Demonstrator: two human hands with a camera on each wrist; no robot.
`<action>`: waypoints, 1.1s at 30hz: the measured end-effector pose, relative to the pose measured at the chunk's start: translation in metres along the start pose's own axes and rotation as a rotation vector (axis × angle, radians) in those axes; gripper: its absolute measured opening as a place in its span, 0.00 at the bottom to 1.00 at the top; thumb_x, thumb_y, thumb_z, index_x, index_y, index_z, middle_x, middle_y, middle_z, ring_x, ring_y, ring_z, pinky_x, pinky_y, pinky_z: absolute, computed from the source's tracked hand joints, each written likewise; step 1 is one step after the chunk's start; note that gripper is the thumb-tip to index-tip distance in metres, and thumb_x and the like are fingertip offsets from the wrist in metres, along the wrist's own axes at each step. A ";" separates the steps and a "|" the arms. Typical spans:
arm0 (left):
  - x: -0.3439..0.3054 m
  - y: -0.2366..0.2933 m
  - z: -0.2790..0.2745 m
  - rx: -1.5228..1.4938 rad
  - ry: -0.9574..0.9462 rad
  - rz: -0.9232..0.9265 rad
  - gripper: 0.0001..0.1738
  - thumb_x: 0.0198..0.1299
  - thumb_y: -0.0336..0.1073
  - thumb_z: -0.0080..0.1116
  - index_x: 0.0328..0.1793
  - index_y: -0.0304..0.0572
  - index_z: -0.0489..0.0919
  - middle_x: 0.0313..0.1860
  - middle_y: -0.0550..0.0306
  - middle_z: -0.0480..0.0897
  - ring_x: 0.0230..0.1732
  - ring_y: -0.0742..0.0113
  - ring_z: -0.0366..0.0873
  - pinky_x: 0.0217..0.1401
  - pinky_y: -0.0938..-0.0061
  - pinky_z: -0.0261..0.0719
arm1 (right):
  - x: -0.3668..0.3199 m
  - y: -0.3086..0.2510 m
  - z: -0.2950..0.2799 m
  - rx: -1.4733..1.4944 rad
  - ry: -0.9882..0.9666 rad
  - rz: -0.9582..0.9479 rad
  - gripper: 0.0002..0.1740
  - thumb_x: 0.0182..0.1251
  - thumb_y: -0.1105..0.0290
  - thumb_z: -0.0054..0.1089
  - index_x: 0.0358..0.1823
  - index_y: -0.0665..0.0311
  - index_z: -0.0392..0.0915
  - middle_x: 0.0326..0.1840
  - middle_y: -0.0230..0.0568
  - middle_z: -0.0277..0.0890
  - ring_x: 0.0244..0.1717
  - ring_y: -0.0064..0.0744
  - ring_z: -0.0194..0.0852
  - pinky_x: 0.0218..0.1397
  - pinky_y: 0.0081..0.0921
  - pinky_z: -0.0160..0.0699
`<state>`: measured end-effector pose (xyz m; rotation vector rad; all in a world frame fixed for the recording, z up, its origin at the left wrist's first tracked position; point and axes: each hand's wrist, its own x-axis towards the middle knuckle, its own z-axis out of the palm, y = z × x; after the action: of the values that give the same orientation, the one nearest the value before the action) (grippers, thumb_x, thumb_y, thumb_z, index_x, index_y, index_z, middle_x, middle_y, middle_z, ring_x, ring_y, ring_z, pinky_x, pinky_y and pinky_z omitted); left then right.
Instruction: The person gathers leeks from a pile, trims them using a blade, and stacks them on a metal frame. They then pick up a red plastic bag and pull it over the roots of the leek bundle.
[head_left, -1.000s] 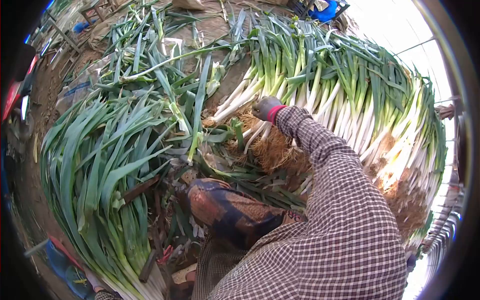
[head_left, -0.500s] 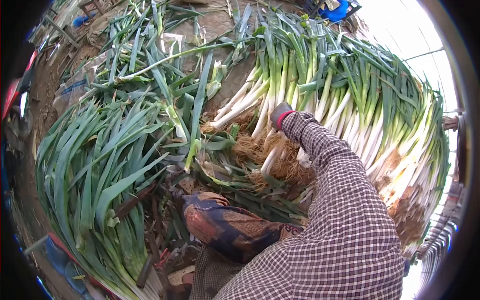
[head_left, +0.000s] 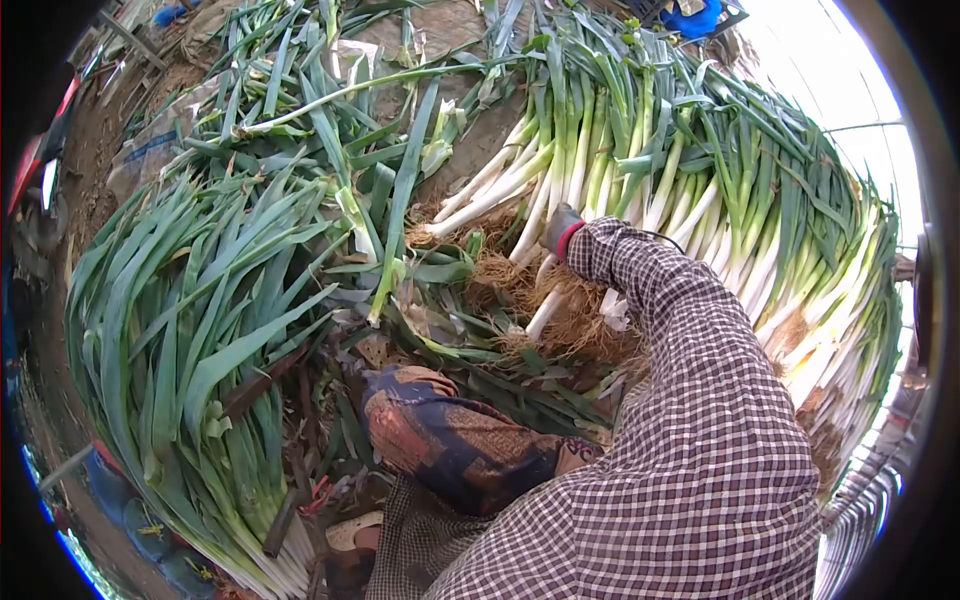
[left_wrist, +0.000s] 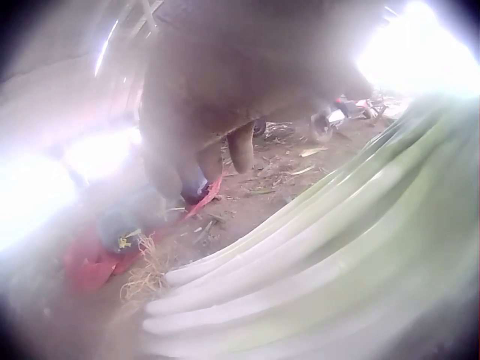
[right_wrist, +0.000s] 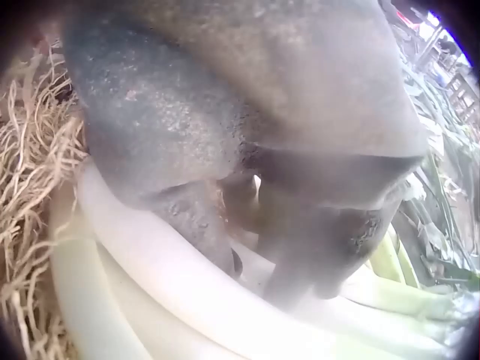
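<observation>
My right hand [head_left: 562, 228], in a dark, soiled glove with a red cuff, is at the left part of a long row of leeks [head_left: 655, 205]. In the right wrist view its bent fingers and thumb close round a white leek stalk [right_wrist: 176, 274], with more stalks alongside and stringy roots [right_wrist: 34, 172] at the left. The left wrist view has my left hand [left_wrist: 232, 82] blurred at the top, fingers hanging loosely down with nothing in them. Below it lie the pale shanks of bundled leeks [left_wrist: 300, 281]. The head view does not include that hand.
A large heap of leeks [head_left: 180, 330] lies on the left, green leaves towards the back. Loose leaves [head_left: 300, 140] litter the ground behind. A bent knee [head_left: 460, 440] is between heap and row. A dark crate with blue inside [head_left: 695, 18] stands at the back.
My right hand has shifted rightward along the row, away from the leftmost leeks. Some leeks near it have moved, their roots now lying lower and nearer to me. The view has turned slightly.
</observation>
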<state>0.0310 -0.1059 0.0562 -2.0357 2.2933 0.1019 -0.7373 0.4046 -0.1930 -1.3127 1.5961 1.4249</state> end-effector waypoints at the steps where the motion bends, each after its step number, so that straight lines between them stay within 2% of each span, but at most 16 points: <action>1: -0.008 -0.002 0.003 0.000 0.001 0.001 0.26 0.74 0.38 0.39 0.72 0.32 0.66 0.71 0.38 0.68 0.71 0.45 0.65 0.74 0.60 0.61 | -0.003 0.004 -0.001 0.040 0.012 0.001 0.19 0.71 0.55 0.56 0.61 0.39 0.78 0.58 0.25 0.80 0.60 0.35 0.78 0.54 0.43 0.71; 5: -0.046 -0.004 0.019 -0.007 0.001 0.005 0.25 0.74 0.39 0.39 0.72 0.32 0.67 0.70 0.37 0.68 0.70 0.45 0.65 0.74 0.60 0.61 | -0.005 0.008 0.004 0.035 0.075 -0.017 0.18 0.69 0.55 0.57 0.59 0.40 0.78 0.56 0.24 0.81 0.66 0.32 0.72 0.67 0.47 0.59; 6: -0.055 -0.005 0.023 -0.007 -0.002 0.007 0.25 0.74 0.39 0.39 0.72 0.32 0.67 0.70 0.37 0.68 0.70 0.45 0.65 0.74 0.60 0.61 | 0.007 0.007 0.011 -0.001 0.083 -0.011 0.18 0.69 0.56 0.57 0.60 0.40 0.77 0.60 0.25 0.79 0.74 0.33 0.62 0.78 0.54 0.43; 10: -0.090 -0.004 0.035 -0.024 -0.003 0.013 0.25 0.74 0.39 0.40 0.71 0.32 0.67 0.69 0.37 0.69 0.70 0.45 0.66 0.73 0.60 0.62 | 0.040 0.005 0.026 0.023 0.053 0.032 0.23 0.73 0.51 0.49 0.67 0.43 0.72 0.66 0.28 0.75 0.76 0.31 0.57 0.81 0.46 0.38; 13: -0.112 -0.002 0.038 -0.039 0.005 0.015 0.25 0.74 0.39 0.40 0.71 0.31 0.67 0.69 0.37 0.69 0.70 0.45 0.66 0.73 0.60 0.62 | 0.096 0.005 0.064 0.100 0.022 0.091 0.28 0.76 0.47 0.42 0.72 0.46 0.68 0.70 0.30 0.72 0.78 0.29 0.54 0.83 0.40 0.35; 14: -0.119 -0.001 0.042 -0.045 0.009 0.013 0.25 0.74 0.39 0.40 0.71 0.31 0.68 0.69 0.37 0.69 0.69 0.45 0.66 0.73 0.60 0.63 | 0.068 0.004 0.044 0.175 -0.024 0.106 0.28 0.75 0.47 0.43 0.71 0.47 0.69 0.70 0.31 0.72 0.75 0.29 0.57 0.81 0.41 0.40; 16: -0.131 -0.002 0.045 -0.053 0.007 0.012 0.25 0.74 0.39 0.40 0.71 0.31 0.68 0.69 0.37 0.70 0.69 0.45 0.66 0.73 0.60 0.63 | 0.015 0.004 -0.004 -0.085 -0.172 -0.002 0.29 0.73 0.46 0.46 0.71 0.48 0.69 0.69 0.34 0.73 0.72 0.30 0.62 0.75 0.40 0.49; 19: -0.143 0.000 0.051 -0.057 0.009 0.003 0.25 0.74 0.40 0.41 0.71 0.31 0.68 0.68 0.37 0.70 0.69 0.45 0.67 0.72 0.60 0.63 | 0.002 0.011 0.008 -0.006 0.119 0.046 0.21 0.72 0.50 0.51 0.62 0.42 0.78 0.70 0.31 0.72 0.71 0.29 0.64 0.77 0.41 0.46; 21: -0.150 0.001 0.056 -0.057 0.004 0.000 0.25 0.74 0.40 0.41 0.70 0.31 0.68 0.68 0.37 0.70 0.69 0.45 0.67 0.72 0.60 0.64 | -0.011 0.017 -0.017 -0.025 0.055 0.005 0.23 0.69 0.51 0.56 0.64 0.41 0.76 0.70 0.28 0.72 0.72 0.31 0.63 0.78 0.47 0.44; 23: -0.152 0.004 0.058 -0.047 -0.005 0.005 0.25 0.74 0.40 0.41 0.70 0.31 0.69 0.68 0.37 0.70 0.68 0.45 0.67 0.72 0.60 0.64 | -0.016 0.016 -0.017 -0.030 -0.022 -0.042 0.25 0.66 0.52 0.61 0.65 0.41 0.74 0.71 0.26 0.71 0.73 0.33 0.61 0.79 0.52 0.41; 25: -0.154 0.008 0.060 -0.046 -0.009 0.004 0.25 0.74 0.40 0.41 0.70 0.31 0.69 0.68 0.37 0.71 0.68 0.45 0.68 0.72 0.61 0.64 | -0.015 0.020 -0.010 0.002 0.000 -0.062 0.28 0.64 0.53 0.63 0.66 0.41 0.73 0.73 0.25 0.68 0.78 0.32 0.54 0.81 0.56 0.37; 28: -0.158 0.012 0.063 -0.042 -0.011 0.006 0.25 0.73 0.40 0.41 0.70 0.31 0.69 0.67 0.37 0.71 0.68 0.45 0.68 0.71 0.61 0.65 | -0.005 0.017 -0.001 -0.109 0.116 -0.069 0.28 0.65 0.53 0.61 0.67 0.41 0.73 0.75 0.26 0.66 0.81 0.31 0.47 0.81 0.58 0.31; 29: -0.159 0.013 0.064 -0.040 -0.013 0.004 0.25 0.73 0.40 0.42 0.70 0.31 0.69 0.67 0.37 0.71 0.68 0.45 0.68 0.71 0.61 0.65 | 0.002 0.018 -0.002 -0.179 0.075 -0.074 0.31 0.65 0.53 0.61 0.71 0.41 0.70 0.77 0.26 0.63 0.83 0.31 0.42 0.82 0.59 0.27; 31: -0.161 0.016 0.067 -0.042 -0.021 0.007 0.25 0.73 0.40 0.42 0.70 0.31 0.69 0.67 0.37 0.71 0.67 0.45 0.68 0.71 0.61 0.65 | -0.003 0.021 0.005 -0.138 0.075 -0.051 0.30 0.67 0.54 0.60 0.71 0.43 0.69 0.73 0.24 0.68 0.80 0.28 0.49 0.81 0.53 0.38; 33: -0.163 0.018 0.068 -0.042 -0.019 0.014 0.25 0.73 0.41 0.42 0.69 0.31 0.70 0.67 0.37 0.72 0.67 0.45 0.69 0.71 0.61 0.65 | -0.001 0.022 0.003 -0.121 0.080 -0.036 0.29 0.67 0.54 0.59 0.70 0.43 0.70 0.72 0.25 0.69 0.79 0.28 0.51 0.80 0.52 0.40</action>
<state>0.0329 0.0639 0.0052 -2.0289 2.3139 0.1710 -0.7581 0.4060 -0.1856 -1.4775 1.5494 1.4839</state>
